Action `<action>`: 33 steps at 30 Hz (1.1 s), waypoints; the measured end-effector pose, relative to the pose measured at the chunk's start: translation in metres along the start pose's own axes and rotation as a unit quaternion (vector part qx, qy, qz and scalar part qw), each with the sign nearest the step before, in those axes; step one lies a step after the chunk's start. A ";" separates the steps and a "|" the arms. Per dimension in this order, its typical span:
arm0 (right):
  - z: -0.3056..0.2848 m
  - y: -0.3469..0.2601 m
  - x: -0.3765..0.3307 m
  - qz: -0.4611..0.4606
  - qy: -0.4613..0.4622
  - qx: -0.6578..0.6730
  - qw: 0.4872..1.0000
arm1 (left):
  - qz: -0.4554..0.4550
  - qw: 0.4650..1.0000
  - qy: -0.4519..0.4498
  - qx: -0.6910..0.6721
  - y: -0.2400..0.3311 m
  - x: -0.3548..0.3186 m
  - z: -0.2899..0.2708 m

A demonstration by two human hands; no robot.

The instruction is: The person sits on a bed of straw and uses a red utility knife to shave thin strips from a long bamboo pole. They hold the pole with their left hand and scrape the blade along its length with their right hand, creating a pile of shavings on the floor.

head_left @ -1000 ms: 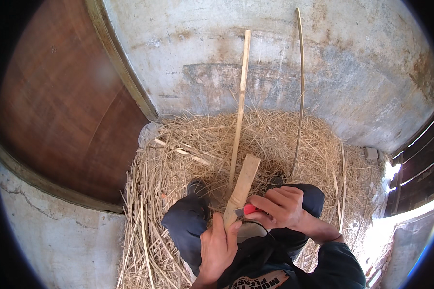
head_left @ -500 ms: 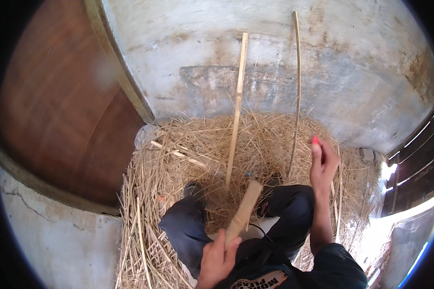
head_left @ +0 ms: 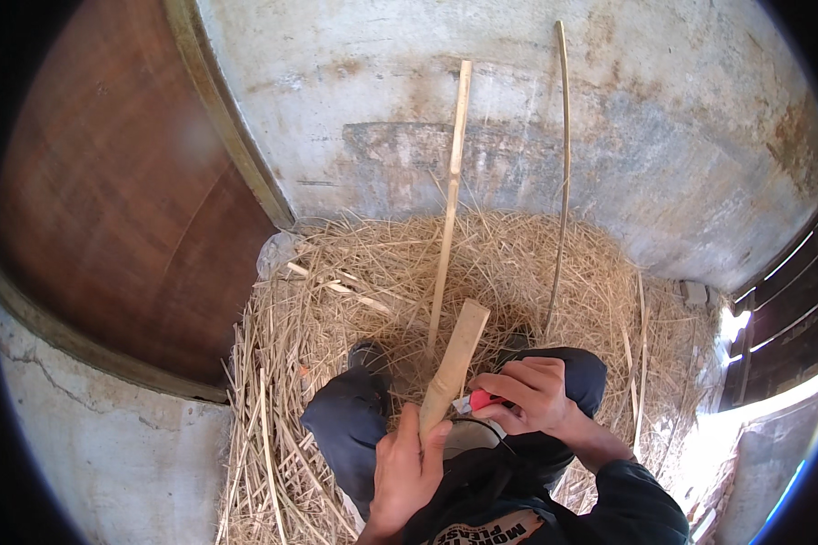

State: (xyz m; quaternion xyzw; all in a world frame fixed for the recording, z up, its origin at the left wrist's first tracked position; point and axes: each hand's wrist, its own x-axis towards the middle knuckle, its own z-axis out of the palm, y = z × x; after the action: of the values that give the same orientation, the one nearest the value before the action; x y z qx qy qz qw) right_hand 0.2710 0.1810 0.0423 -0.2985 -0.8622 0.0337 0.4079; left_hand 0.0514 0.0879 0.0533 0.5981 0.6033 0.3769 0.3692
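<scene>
My left hand (head_left: 407, 472) is wrapped round the lower end of a flat, pale bamboo piece (head_left: 457, 350). The bamboo slants upward and away from me, with a node partway along it. In my right hand (head_left: 538, 395) is a red-handled utility knife (head_left: 485, 399). Its short metallic blade points left, close beside the bamboo near the node; I cannot tell whether it touches. My fingers cover part of the red handle. Both hands are above my lap, between my bent knees.
Two long bamboo strips, one pale (head_left: 453, 173) and one thinner (head_left: 565, 136), lean on the stained wall (head_left: 509, 100). Shavings (head_left: 382, 250) cover the floor around my legs. A brown door panel (head_left: 118, 200) stands at left, and dark slats (head_left: 786, 309) are at right.
My right hand has come down and left with the utility knife, from beyond my right knee to beside the bamboo. The bamboo's far end has risen slightly in my left hand.
</scene>
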 end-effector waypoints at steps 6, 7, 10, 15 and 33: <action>-0.002 0.002 0.009 0.018 0.039 -0.029 0.999 | 0.006 1.000 -0.020 0.004 0.003 -0.002 0.003; -0.004 0.003 0.010 0.017 0.040 -0.034 0.998 | 0.003 1.000 -0.025 0.001 0.003 -0.002 0.003; -0.007 0.009 0.011 0.027 0.056 -0.048 0.997 | -0.009 0.999 -0.030 0.009 0.003 -0.004 0.002; -0.013 0.023 0.019 0.041 0.079 -0.066 0.994 | -0.022 0.999 -0.028 0.014 -0.001 -0.008 0.005; -0.003 0.003 0.011 0.023 0.005 0.025 0.999 | -0.076 0.993 -0.083 -0.038 -0.019 -0.003 -0.002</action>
State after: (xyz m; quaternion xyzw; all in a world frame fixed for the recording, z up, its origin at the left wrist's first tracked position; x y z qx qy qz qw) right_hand 0.2696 0.1883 0.0512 -0.3078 -0.8519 0.0631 0.4189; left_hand 0.0408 0.0849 0.0371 0.5652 0.5993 0.3197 0.4682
